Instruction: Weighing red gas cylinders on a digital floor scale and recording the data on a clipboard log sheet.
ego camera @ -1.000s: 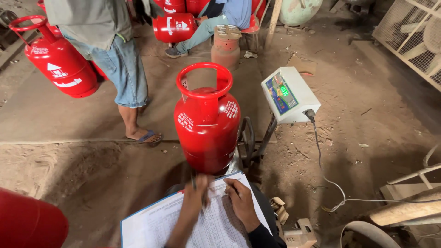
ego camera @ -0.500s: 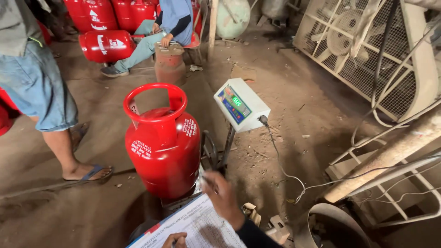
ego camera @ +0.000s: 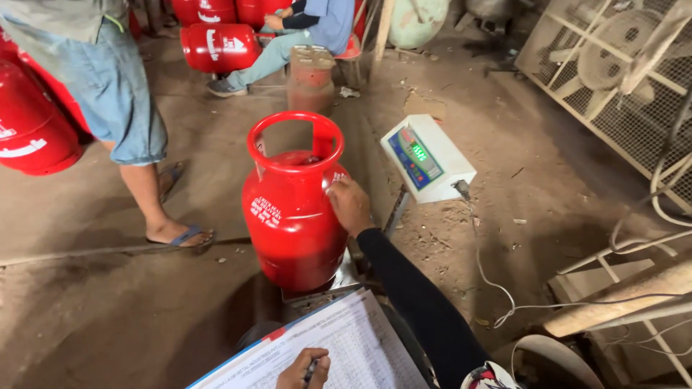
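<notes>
Red steel gas cylinder with its ring handle stands upright on the platform scale, right in front of us. Change since half a second ago: our right hand has left the ruled log sheet on the blue-edged clipboard and now lies flat against the cylinder's shoulder, fingers spread, not wrapped round anything. Our left hand is closed round a dark pen, tip on the sheet. White scale readout box with a lit green display sits just beside the cylinder, cable trailing off across the dirt floor. We read this as steadying the cylinder while logging. Bystander in denim shorts and sandals stands left; more red cylinders behind.
</notes>
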